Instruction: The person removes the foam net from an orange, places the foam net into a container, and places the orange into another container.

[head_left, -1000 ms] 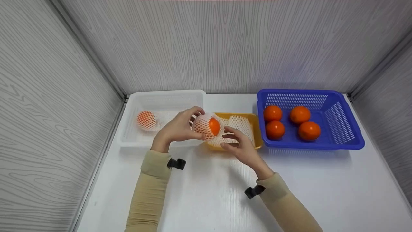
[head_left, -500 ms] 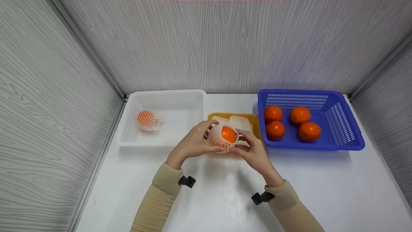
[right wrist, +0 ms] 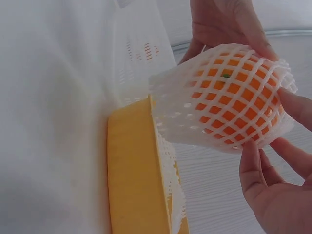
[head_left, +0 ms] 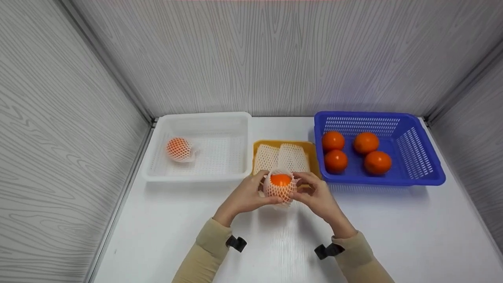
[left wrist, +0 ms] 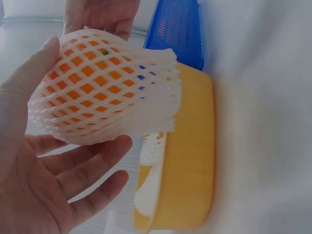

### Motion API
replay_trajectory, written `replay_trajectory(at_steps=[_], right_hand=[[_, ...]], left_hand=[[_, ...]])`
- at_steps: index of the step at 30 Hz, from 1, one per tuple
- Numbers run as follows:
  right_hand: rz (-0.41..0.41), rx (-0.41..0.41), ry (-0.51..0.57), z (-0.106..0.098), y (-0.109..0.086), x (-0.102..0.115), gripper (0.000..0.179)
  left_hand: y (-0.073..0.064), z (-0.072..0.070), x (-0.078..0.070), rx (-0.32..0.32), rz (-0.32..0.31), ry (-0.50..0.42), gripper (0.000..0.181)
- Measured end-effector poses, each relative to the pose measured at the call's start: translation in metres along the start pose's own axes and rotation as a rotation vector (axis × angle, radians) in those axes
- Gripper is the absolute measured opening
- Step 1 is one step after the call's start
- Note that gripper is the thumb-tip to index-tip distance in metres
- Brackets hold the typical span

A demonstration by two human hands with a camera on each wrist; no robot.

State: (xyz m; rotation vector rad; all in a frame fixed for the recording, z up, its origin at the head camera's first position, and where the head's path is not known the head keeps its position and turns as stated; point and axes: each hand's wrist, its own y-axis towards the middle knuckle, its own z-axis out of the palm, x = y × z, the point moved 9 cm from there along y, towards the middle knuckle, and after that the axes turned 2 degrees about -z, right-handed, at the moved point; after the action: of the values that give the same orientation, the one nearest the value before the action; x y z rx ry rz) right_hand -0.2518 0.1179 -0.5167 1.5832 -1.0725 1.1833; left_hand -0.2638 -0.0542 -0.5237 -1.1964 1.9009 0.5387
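Observation:
Between both hands, in front of the yellow basket, an orange is held in a white foam net sleeve. Bare peel shows at the top, and the sleeve's loose end hangs below the fruit. My left hand grips it from the left, thumb along the near side. From the right, my right hand pinches the net near its upper edge with thumb and fingers. In the right wrist view the mesh wraps the orange's side, with a small green spot under it.
A yellow basket holding flat foam net sleeves stands just behind the hands. To the left is a white basket with one netted orange. A blue basket with several bare oranges stands right.
Both hands and the netted orange have come nearer the person and rightward. The right hand, at first apart from the fruit, now pinches the net. The orange's bare part has turned upward.

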Motion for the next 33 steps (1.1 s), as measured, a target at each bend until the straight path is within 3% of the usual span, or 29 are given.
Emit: replay_trajectory(at_steps=[6,13,18,23,25,30,33], right_hand=[[0.072,0.094,-0.081,0.004,-0.014,0.002,0.061],[0.117,0.116,-0.073,-0.002,-0.015,-0.042,0.063],[0.106,0.127,-0.053,-0.003,-0.015,-0.06,0.057],[0.165,0.127,-0.065,0.0,-0.016,-0.073,0.053],[0.188,0.139,-0.069,0.002,-0.017,-0.07,0.052],[0.206,0.16,-0.067,0.004,-0.019,-0.068,0.052],[0.205,0.16,-0.08,0.003,-0.019,-0.083,0.053]], left_hand=[[-0.003,0.027,0.014,0.071,-0.031,-0.035,0.09],[0.006,0.044,0.026,0.117,-0.014,-0.128,0.083],[0.012,0.053,0.033,0.147,-0.005,-0.112,0.081],[0.012,0.058,0.042,0.163,-0.027,-0.054,0.072],[0.011,0.06,0.045,0.168,-0.029,-0.038,0.069],[0.013,0.065,0.047,0.184,0.004,-0.032,0.061],[0.014,0.068,0.047,0.193,0.022,-0.029,0.059]])
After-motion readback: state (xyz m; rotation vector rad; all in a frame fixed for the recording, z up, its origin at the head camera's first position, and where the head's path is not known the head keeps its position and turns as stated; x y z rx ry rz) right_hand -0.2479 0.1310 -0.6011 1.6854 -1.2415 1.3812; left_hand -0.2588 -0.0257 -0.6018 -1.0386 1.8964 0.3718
